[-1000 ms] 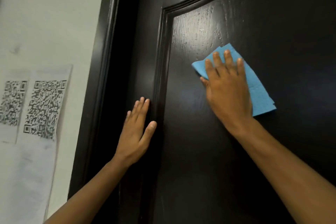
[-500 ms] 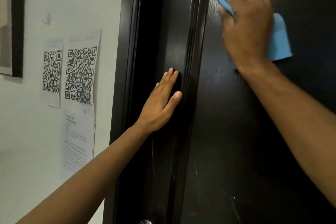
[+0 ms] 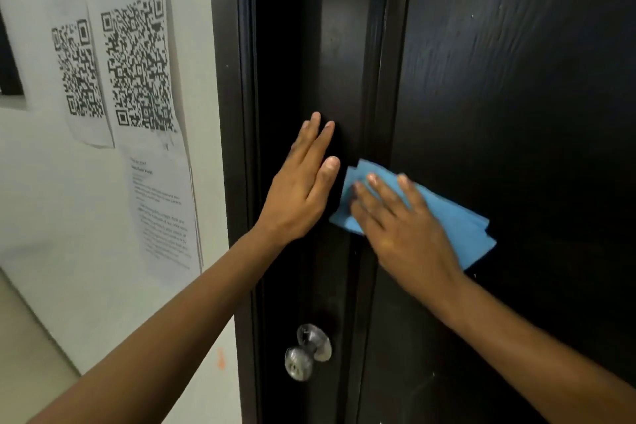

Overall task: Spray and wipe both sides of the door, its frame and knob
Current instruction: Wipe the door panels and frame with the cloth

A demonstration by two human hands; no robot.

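A dark glossy door (image 3: 516, 96) fills the right of the view, with its dark frame (image 3: 227, 113) along the left edge. My right hand (image 3: 402, 227) presses a folded blue cloth (image 3: 461, 227) flat against the door panel, fingers straight. My left hand (image 3: 299, 186) rests flat on the door's left stile, fingers straight, just left of the cloth. A silver round knob (image 3: 306, 351) sits on the stile below both hands. No spray bottle is in view.
A pale wall (image 3: 69, 217) lies to the left of the frame. Paper sheets with QR codes (image 3: 134, 62) and a printed notice (image 3: 161, 210) are stuck on it. A strip of floor (image 3: 20, 354) shows at the lower left.
My right hand with the cloth has swept down and left across the panel to the stile beside my left hand. The view has dropped, so the knob now shows.
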